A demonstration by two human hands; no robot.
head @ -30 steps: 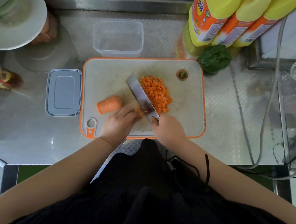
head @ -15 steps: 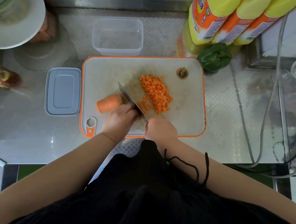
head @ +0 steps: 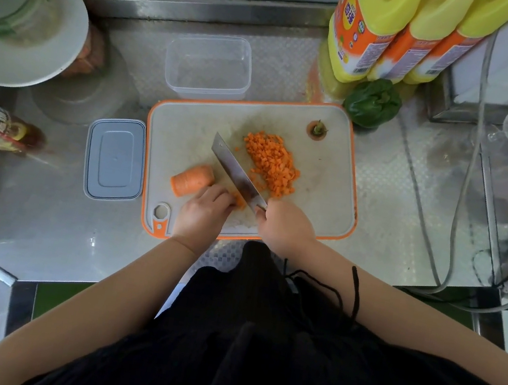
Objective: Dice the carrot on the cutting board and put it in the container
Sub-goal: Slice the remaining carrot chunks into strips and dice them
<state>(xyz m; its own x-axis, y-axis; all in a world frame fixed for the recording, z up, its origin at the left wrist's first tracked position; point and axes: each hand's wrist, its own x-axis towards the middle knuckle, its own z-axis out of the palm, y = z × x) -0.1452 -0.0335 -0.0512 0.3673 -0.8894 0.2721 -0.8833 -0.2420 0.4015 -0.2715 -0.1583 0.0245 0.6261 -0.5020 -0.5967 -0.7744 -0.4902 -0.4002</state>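
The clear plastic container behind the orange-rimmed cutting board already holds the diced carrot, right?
Not right. The head view shows the clear plastic container behind the orange-rimmed cutting board empty; the diced carrot lies piled on the board, beside the knife blade.

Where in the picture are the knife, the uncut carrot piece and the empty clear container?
knife [head: 238,173], head view, middle of the blade.
uncut carrot piece [head: 191,180], head view, middle of its side.
clear container [head: 177,80], head view, near left rim.

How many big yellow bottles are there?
3: the left bottle, the middle bottle and the right bottle stand side by side behind the cutting board. Others may be hidden.
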